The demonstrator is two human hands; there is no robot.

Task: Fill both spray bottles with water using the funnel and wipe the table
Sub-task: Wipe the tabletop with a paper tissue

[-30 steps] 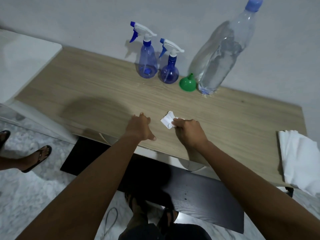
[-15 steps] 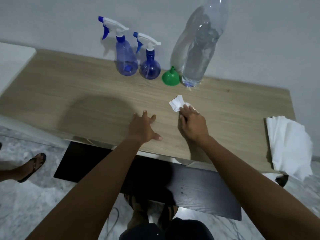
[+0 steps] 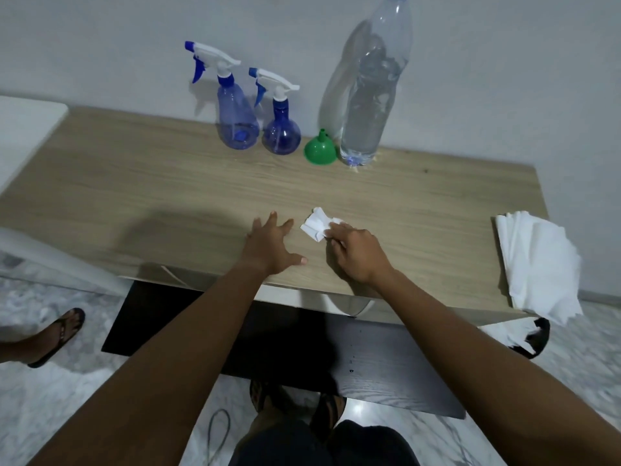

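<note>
Two blue spray bottles with white triggers stand by the back wall: a taller one [image 3: 237, 119] and a rounder one [image 3: 280, 129] to its right. A green funnel [image 3: 320, 149] lies mouth-down beside a large clear water bottle [image 3: 368, 105]. My right hand [image 3: 354, 253] pinches a small crumpled white tissue [image 3: 316, 225] against the wooden table [image 3: 134, 183]. My left hand [image 3: 270, 245] rests flat on the table just left of the tissue, fingers spread, holding nothing.
A stack of white tissues [image 3: 537, 264] hangs over the table's right front corner. A white surface [image 3: 23, 129] adjoins the table on the left. Another person's sandalled foot [image 3: 50, 338] stands on the marble floor at left. A black board [image 3: 302, 348] lies under the table.
My right hand has slid the tissue over the tabletop, first away from me, then slightly back. My left hand has spread its fingers. The camera has shifted right.
</note>
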